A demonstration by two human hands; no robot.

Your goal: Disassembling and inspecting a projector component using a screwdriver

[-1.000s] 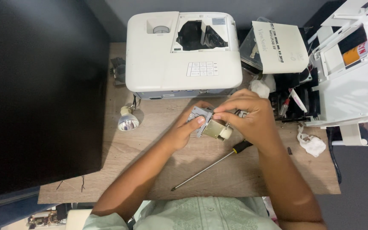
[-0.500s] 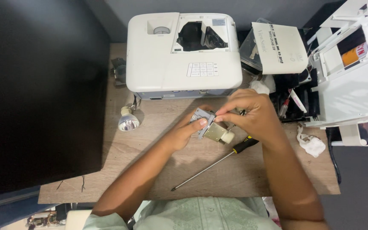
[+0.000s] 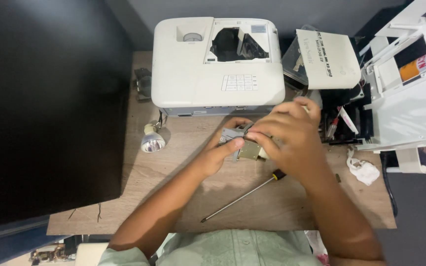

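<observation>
Both my hands hold a small grey lamp housing with a brass-coloured part, just above the wooden desk. My left hand grips its left side, thumb on top. My right hand covers its right side, fingers closed over it, hiding most of the part. A white projector with an open lamp bay in its top stands just behind my hands. A long screwdriver with a black and yellow handle lies on the desk under my right forearm.
A loose lamp bulb with reflector lies left of my hands. A white cover plate rests right of the projector. A white open device stands at the right; a crumpled white cloth lies beside it. A dark panel fills the left.
My right hand has shifted slightly up and over the lamp housing, covering more of it. My left hand keeps its grip; the view has tilted a little.
</observation>
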